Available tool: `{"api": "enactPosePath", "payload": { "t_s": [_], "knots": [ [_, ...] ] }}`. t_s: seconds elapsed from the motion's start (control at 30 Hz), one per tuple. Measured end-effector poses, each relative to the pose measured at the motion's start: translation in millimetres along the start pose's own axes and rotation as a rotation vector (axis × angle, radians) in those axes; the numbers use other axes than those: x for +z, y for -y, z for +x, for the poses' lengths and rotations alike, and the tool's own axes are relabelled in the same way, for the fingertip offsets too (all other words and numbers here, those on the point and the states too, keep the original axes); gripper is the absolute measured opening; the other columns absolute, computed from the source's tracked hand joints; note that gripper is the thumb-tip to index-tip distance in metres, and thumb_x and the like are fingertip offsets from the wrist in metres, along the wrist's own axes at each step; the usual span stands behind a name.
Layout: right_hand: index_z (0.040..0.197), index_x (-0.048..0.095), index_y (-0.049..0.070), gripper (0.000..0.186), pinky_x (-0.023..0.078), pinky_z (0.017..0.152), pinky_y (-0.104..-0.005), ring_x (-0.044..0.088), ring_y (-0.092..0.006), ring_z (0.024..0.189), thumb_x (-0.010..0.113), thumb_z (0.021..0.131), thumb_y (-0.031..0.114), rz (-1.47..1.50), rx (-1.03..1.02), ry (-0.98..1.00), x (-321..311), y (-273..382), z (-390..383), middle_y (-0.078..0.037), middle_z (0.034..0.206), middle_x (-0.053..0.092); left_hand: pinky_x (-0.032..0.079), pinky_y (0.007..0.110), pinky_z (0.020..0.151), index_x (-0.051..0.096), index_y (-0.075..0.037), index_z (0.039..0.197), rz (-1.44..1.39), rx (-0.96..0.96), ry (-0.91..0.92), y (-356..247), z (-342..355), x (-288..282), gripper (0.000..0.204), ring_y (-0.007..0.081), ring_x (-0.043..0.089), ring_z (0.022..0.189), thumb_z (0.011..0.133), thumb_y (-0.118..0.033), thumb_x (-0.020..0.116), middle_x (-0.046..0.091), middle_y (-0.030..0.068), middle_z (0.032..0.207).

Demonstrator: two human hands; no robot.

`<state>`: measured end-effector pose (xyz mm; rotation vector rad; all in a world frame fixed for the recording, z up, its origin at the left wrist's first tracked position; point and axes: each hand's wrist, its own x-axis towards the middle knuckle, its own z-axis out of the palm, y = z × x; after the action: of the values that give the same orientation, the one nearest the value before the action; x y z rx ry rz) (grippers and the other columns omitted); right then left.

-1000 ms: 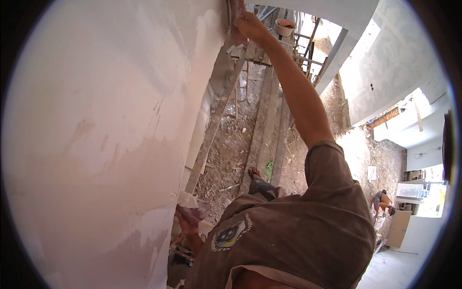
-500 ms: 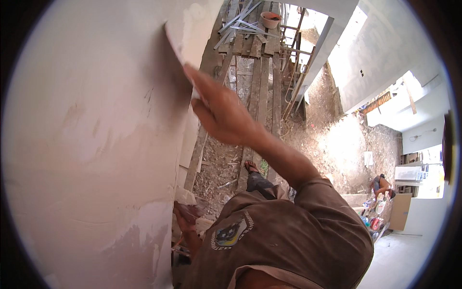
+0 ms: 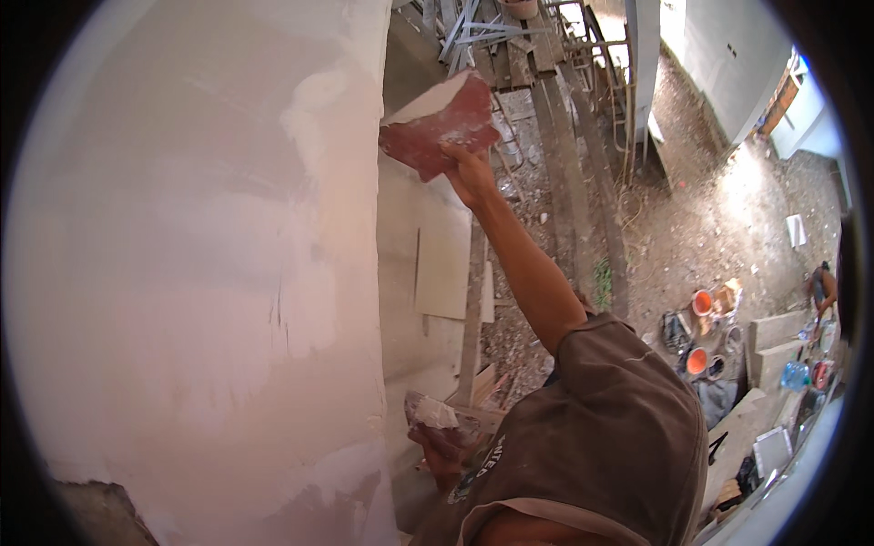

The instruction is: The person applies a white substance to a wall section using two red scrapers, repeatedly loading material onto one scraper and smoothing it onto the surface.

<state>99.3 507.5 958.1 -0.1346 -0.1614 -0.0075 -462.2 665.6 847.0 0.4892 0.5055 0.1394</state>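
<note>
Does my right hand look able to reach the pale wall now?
Probably yes: your right hand holds a reddish spreader near the edge of the pale wall, with nothing visible between.

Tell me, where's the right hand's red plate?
The red plate is upper centre in the head view, held in the right hand, beside the pale wall.

hands (image 3: 471, 177): one red spreader (image 3: 451, 126) each | pale paste (image 3: 430, 100) on both | wall (image 3: 209, 273)
</note>
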Motion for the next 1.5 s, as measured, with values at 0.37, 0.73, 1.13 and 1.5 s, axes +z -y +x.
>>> {"api": "enactPosePath", "payload": {
  "t_s": [0.37, 0.73, 1.13, 1.5],
  "knots": [
    [0.132, 0.046, 0.009, 0.043, 0.051, 0.100, -0.0431, 0.058, -0.0239, 0.117, 0.056, 0.093, -0.006, 0.162, 0.023, -0.011, 28.6, -23.1, 46.7, -0.007, 0.124, 0.058, 0.047, 0.049, 0.097, 0.048, -0.029, 0.145, 0.246, 0.226, -0.358, 7.9, -19.4, -38.2, 0.058, 0.0234, 0.055, 0.119, 0.095, -0.060, 0.052, 0.055, -0.0006, 0.139],
    [0.123, 0.047, 0.008, 0.036, 0.048, 0.088, -0.0322, 0.057, -0.0145, 0.105, 0.062, 0.092, 0.000, 0.077, 0.421, -0.011, 83.7, -31.8, -153.7, -0.003, 0.113, 0.057, 0.043, 0.042, 0.101, 0.033, -0.024, 0.154, 0.343, 0.206, -0.284, -1.1, -1.6, -19.2, 0.072, 0.0210, 0.050, 0.123, 0.096, -0.063, 0.048, 0.047, -0.0037, 0.146],
    [0.123, 0.053, 0.002, 0.030, 0.052, 0.089, -0.0412, 0.063, -0.0248, 0.105, 0.058, 0.094, 0.004, -0.563, -0.084, 0.098, 13.3, -18.0, -77.2, -0.011, 0.117, 0.063, 0.040, 0.046, 0.107, 0.038, -0.028, 0.152, 0.236, 0.084, -0.294, -9.0, 6.9, -28.0, 0.065, 0.0238, 0.046, 0.131, 0.097, -0.060, 0.049, 0.042, -0.0034, 0.153],
    [0.126, 0.048, 0.003, 0.035, 0.055, 0.082, -0.0407, 0.063, -0.0239, 0.105, 0.058, 0.092, 0.000, -0.032, 0.030, -0.089, 105.1, 4.8, -17.0, -0.010, 0.119, 0.059, 0.029, 0.049, 0.118, 0.036, -0.029, 0.153, 0.039, -0.013, -0.128, -5.8, -7.2, -54.6, 0.065, 0.0285, 0.033, 0.143, 0.098, -0.063, 0.041, 0.033, 0.0004, 0.159]
  ]
}}
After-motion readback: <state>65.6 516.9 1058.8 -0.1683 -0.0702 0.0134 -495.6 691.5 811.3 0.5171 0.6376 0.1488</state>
